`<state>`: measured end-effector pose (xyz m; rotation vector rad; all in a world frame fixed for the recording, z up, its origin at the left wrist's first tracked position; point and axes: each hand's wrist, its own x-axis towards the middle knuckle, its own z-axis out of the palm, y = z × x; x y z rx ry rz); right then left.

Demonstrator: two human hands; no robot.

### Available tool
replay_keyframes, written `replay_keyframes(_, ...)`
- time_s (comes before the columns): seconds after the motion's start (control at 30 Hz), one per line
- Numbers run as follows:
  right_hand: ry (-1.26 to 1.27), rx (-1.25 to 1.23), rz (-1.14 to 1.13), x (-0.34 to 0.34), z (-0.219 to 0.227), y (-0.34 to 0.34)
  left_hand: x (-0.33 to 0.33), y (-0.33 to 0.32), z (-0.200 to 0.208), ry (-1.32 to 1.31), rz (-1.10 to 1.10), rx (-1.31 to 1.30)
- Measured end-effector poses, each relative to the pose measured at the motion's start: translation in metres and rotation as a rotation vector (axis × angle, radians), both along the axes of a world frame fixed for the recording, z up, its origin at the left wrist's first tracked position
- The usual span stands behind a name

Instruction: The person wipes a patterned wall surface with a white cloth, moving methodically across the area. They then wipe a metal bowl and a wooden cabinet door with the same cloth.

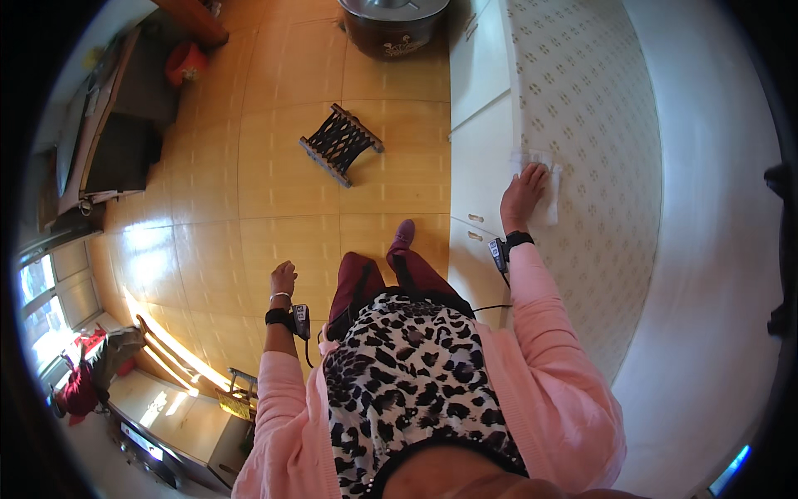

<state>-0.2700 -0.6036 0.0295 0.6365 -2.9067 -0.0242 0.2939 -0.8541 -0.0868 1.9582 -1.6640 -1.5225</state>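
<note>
My right hand [524, 196] presses a thin white cloth [553, 200] against the patterned top of a long white cabinet [582, 108]. Its fingers are bent over the cloth, and part of the cloth sticks out beside and beyond them. Down at my left side, away from any furniture, hangs my left hand [283, 278]. Its fingers are loosely curled in, and I see nothing held in them. Each wrist wears a black strap with a small device on it.
A small folding stool [341, 143] with a woven black seat stands on the tan tiled floor [283, 183]. Beyond it is a large dark round pot [395, 29]. A desk [125, 108] and a red bucket [186, 63] stand far left. A low cabinet [170, 407] sits near left.
</note>
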Motion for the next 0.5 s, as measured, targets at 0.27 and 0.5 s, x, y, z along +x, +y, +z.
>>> replay_keyframes(0.27,0.075,0.019,0.017,-0.053,-0.009,-0.049,0.061,-0.048,-0.053,-0.666,-1.387,-0.142)
replay_keyframes(0.5,0.042,0.032,-0.049,-0.096,-0.019,-0.092,0.048,-0.147,-0.057,-0.461,-0.803,-0.097)
